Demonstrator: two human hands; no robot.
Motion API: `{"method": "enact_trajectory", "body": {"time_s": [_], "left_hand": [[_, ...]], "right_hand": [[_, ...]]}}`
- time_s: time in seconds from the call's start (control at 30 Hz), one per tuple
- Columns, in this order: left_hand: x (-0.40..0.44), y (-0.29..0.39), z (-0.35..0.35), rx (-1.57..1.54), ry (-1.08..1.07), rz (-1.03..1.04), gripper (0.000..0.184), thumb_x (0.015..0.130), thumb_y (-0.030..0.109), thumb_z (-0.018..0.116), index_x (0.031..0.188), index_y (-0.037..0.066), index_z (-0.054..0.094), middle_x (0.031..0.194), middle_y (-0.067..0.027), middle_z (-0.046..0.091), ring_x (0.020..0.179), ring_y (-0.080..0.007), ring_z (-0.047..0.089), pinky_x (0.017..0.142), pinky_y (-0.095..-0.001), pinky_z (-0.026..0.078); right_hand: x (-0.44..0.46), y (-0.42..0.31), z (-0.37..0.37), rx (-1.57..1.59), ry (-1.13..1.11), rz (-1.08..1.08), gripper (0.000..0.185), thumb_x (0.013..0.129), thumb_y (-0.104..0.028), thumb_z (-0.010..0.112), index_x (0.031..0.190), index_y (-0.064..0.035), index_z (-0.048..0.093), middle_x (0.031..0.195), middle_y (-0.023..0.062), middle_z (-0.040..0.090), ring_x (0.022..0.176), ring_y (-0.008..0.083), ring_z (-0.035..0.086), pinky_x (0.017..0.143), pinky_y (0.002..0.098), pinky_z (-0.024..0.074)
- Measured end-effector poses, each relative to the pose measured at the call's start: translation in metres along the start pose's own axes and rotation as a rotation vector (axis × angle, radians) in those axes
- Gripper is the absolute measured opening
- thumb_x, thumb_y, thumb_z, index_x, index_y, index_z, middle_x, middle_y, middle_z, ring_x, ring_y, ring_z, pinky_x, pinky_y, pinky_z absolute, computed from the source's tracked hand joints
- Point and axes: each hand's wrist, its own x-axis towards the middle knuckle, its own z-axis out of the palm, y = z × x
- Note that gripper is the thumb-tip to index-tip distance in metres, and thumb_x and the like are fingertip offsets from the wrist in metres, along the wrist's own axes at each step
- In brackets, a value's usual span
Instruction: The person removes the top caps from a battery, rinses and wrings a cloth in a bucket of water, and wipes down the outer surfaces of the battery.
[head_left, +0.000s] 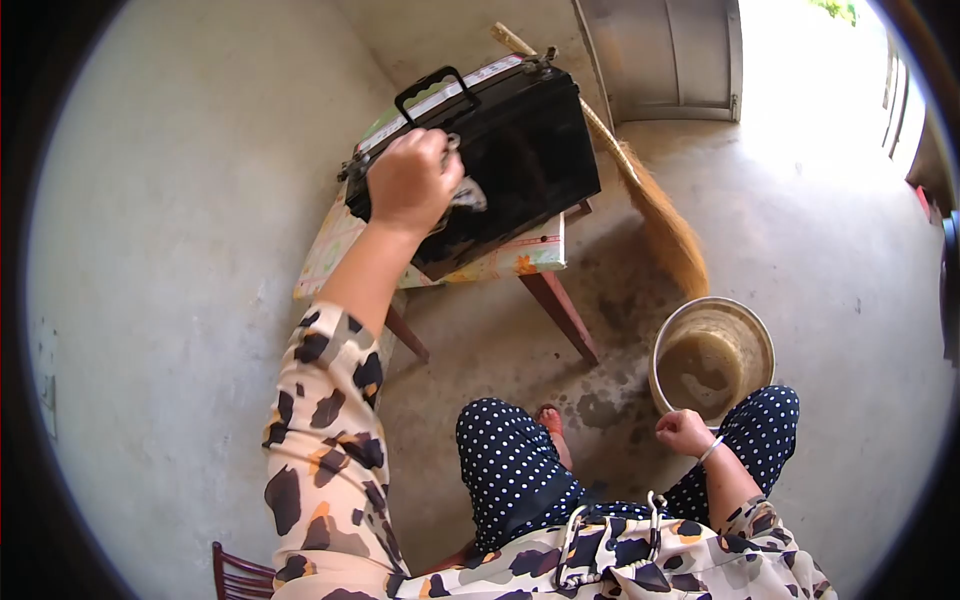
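My left hand (412, 182) is closed on a crumpled, greyish cloth (467, 195), which hangs against the front of a large black case (530, 150). The case has a black carrying handle on its top edge and sits on a small table with a patterned cover (540, 252). Low on the right, my right hand (686, 433) is closed beside the near rim of a metal bucket (768, 350). Its fingers are curled, and whatever they may hold is hidden. Murky water lies in the bucket.
A straw broom (665, 225) leans behind the table, bristles down near the bucket. Wet patches (600, 408) mark the floor. A metal door (660, 60) stands at the back beside a bright opening. Part of a dark red chair (240, 578) shows at the lower left.
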Motion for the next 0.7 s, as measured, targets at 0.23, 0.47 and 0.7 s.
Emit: {"method": "enact_trajectory", "body": {"time_s": [0.23,0.47,0.7], "left_hand": [[0.014,0.013,0.016,-0.043,0.071,0.042,0.012,0.072,0.019,0.059,0.073,0.008,0.056,0.075,-0.0091,0.058,0.071,-0.0277,0.058,0.060,-0.0384,0.047],[-0.044,-0.034,-0.012,0.027,0.123,-0.089,0.014,0.071,0.018,0.062,0.072,0.006,0.053,0.070,-0.0095,0.056,0.066,-0.0288,0.057,0.057,-0.0391,0.046],[-0.101,-0.053,-0.020,-0.204,0.228,-0.528,0.023,0.073,0.023,0.063,0.073,0.002,0.054,0.067,-0.0156,0.058,0.062,-0.0332,0.056,0.056,-0.0401,0.044]], "right_hand": [[0.002,0.012,0.005,-0.019,0.005,0.025,0.016,0.067,-0.015,0.062,0.078,-0.0028,0.065,0.064,0.0086,0.062,0.058,0.0150,0.059,0.057,0.0280,0.0474],[0.001,0.008,0.003,-0.010,0.012,0.003,0.016,0.066,-0.014,0.062,0.077,-0.0032,0.066,0.064,0.0085,0.062,0.058,0.0151,0.059,0.058,0.0274,0.0477],[0.012,-0.047,-0.010,0.049,0.087,-0.179,0.014,0.070,-0.012,0.061,0.078,-0.0005,0.063,0.059,0.0050,0.057,0.053,0.0103,0.050,0.053,0.0259,0.0437]]}}
